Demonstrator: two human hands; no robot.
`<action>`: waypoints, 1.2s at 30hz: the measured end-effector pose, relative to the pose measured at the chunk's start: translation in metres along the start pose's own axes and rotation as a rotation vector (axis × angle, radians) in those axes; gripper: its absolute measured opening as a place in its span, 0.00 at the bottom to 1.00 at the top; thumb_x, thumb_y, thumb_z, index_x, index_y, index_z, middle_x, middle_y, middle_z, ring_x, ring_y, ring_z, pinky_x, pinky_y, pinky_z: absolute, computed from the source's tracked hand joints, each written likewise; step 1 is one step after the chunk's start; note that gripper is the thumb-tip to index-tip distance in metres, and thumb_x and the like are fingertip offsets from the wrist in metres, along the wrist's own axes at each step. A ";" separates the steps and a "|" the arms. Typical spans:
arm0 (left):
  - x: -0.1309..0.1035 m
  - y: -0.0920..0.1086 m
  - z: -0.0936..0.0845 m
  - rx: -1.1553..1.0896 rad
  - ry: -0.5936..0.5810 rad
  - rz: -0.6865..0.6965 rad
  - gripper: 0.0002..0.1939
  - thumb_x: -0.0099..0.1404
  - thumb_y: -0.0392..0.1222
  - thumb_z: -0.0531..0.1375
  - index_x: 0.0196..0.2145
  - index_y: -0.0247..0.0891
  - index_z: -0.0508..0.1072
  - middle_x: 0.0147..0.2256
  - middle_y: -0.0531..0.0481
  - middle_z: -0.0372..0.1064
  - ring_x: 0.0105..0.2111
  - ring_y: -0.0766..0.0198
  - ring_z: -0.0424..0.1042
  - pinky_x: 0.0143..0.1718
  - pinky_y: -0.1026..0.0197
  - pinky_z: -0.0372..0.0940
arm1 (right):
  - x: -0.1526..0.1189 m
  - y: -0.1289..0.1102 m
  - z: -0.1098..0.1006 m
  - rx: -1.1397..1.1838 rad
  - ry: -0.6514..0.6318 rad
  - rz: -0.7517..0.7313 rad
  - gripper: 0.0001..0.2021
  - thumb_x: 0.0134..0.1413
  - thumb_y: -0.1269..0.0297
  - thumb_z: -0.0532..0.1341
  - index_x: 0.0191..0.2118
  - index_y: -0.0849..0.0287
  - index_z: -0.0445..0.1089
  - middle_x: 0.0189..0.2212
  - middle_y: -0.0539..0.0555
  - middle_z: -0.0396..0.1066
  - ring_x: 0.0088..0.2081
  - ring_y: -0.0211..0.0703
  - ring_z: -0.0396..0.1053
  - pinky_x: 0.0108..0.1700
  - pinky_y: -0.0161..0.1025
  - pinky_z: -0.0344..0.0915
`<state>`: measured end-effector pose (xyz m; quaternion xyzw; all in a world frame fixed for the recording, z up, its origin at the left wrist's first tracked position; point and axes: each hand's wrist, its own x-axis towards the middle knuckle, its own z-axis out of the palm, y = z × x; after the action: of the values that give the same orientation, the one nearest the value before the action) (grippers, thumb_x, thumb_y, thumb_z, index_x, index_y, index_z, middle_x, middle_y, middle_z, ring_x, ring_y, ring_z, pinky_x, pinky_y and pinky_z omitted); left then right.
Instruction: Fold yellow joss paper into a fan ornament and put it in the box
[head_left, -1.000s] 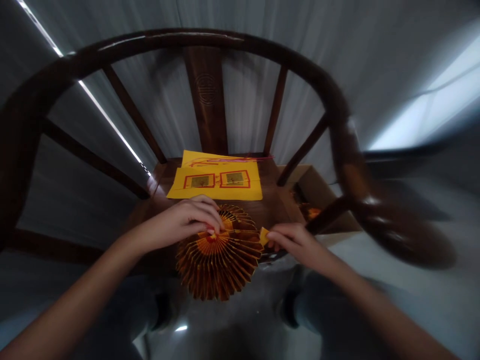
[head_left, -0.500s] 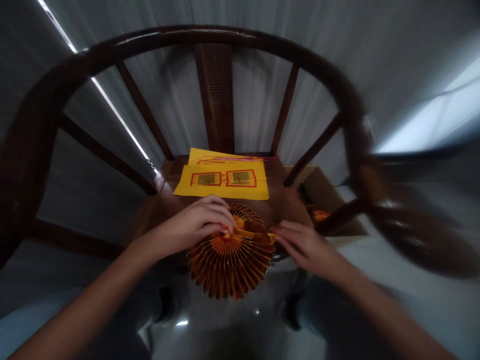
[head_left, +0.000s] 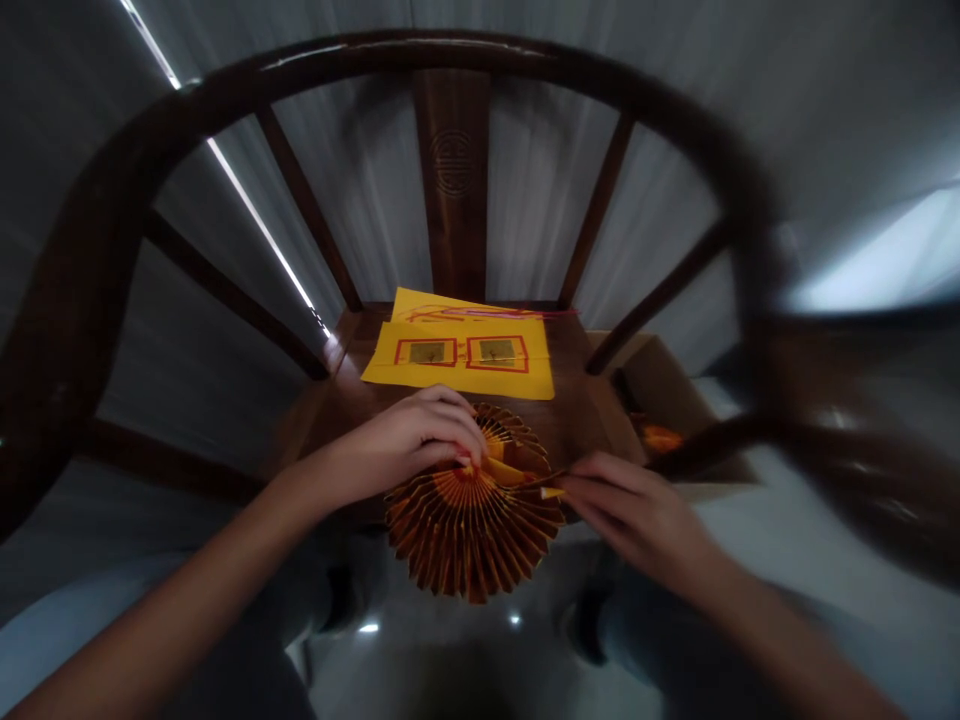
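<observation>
A round pleated paper rosette [head_left: 474, 535], orange and brown with gold fold edges, rests at the front of the chair seat and juts over its edge. Fingers of my left hand [head_left: 431, 440] pinch it at its red and orange middle. On its right side, my right hand [head_left: 626, 500] pinches the paper's outer edge, where a small yellow strip [head_left: 553, 493] pokes out by the fingertips. Between the two hands a yellow fold [head_left: 504, 470] runs out from the middle. Just behind lie yellow paper sheets [head_left: 457, 378] with red frames and gold squares.
A dark wooden chair [head_left: 459, 235] with a curved back rail surrounds the work. Thin pink and red strands [head_left: 480, 313] lie over the rear sheet. To the right of the seat stands an open cardboard box [head_left: 675, 385] with an orange item [head_left: 661, 438] inside.
My right hand has moved slightly outward and down, and the yellow strip's tip now shows at its fingers. My left hand stays on the rosette's middle. The whole view has shifted.
</observation>
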<state>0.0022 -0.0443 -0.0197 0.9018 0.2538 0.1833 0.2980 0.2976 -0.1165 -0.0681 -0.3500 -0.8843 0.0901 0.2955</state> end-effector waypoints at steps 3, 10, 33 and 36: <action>0.000 -0.001 0.001 0.003 0.004 0.008 0.08 0.69 0.40 0.58 0.38 0.44 0.78 0.42 0.52 0.77 0.50 0.61 0.65 0.54 0.57 0.58 | 0.003 -0.001 -0.001 0.062 -0.019 0.013 0.08 0.64 0.70 0.56 0.45 0.58 0.72 0.37 0.57 0.71 0.38 0.41 0.69 0.39 0.38 0.67; 0.001 0.000 0.003 0.017 0.012 0.005 0.08 0.69 0.41 0.57 0.38 0.44 0.78 0.42 0.51 0.76 0.50 0.60 0.65 0.54 0.56 0.58 | 0.013 0.001 -0.012 0.153 -0.115 -0.018 0.10 0.63 0.73 0.55 0.44 0.58 0.73 0.36 0.57 0.72 0.42 0.45 0.67 0.43 0.42 0.67; 0.003 0.001 0.001 -0.004 -0.007 0.018 0.10 0.70 0.41 0.56 0.39 0.44 0.78 0.42 0.51 0.77 0.50 0.60 0.66 0.53 0.56 0.59 | 0.027 -0.034 -0.006 0.030 -0.142 -0.092 0.12 0.67 0.68 0.51 0.43 0.57 0.73 0.35 0.56 0.74 0.34 0.41 0.73 0.37 0.36 0.70; 0.002 0.001 0.002 -0.019 -0.007 0.048 0.10 0.70 0.41 0.56 0.39 0.43 0.78 0.41 0.50 0.77 0.50 0.60 0.67 0.54 0.57 0.59 | 0.028 -0.039 -0.005 0.036 -0.103 -0.076 0.12 0.65 0.70 0.52 0.43 0.58 0.73 0.36 0.58 0.75 0.36 0.43 0.74 0.39 0.39 0.72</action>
<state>0.0054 -0.0445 -0.0203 0.9054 0.2292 0.1898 0.3029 0.2617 -0.1268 -0.0368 -0.3057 -0.9092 0.1125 0.2592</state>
